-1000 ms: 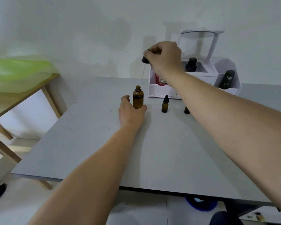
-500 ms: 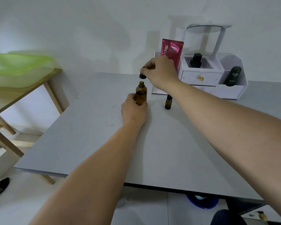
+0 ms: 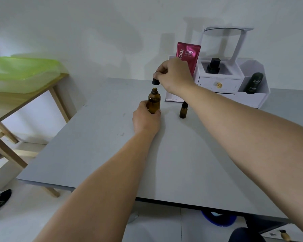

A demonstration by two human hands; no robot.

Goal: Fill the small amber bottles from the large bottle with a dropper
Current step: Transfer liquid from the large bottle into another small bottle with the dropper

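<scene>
So the large bottle (image 3: 154, 100) is standing upright on the counter (image 3: 94, 154), open at the neck, with my left hand (image 3: 145, 121) wrapped around its lower half from the near side. That's just to pin it down so it doesn't tip or skate while the dropper goes in and out. My right hand (image 3: 175, 75) is directly above it, fingertips pinching the black top of the dropper (image 3: 154, 82), which sits just over the mouth and isn't touching the rim as far as I can tell. The glass stem is too thin and blurry to make out. There's a dark line inside the bottle that might be it, so I can't say whether the tip is in the liquid.

The small amber bottle (image 3: 182, 112) is just right of my left hand, tucked under my right forearm, with its black cap on. My guess is that cap has to come off before anything goes in, so one hand will need to let go of something first.

Room-wise, behind my right hand there's a white organizer (image 3: 222, 84) with a pink tube (image 3: 189, 55) sticking up near my knuckles, so lifting straight up beats swinging backward. Toward me from both hands the counter runs wide, with the front edge well away. The left edge is some way off my left hand, with a green tub (image 3: 19, 74) beyond it.
</scene>
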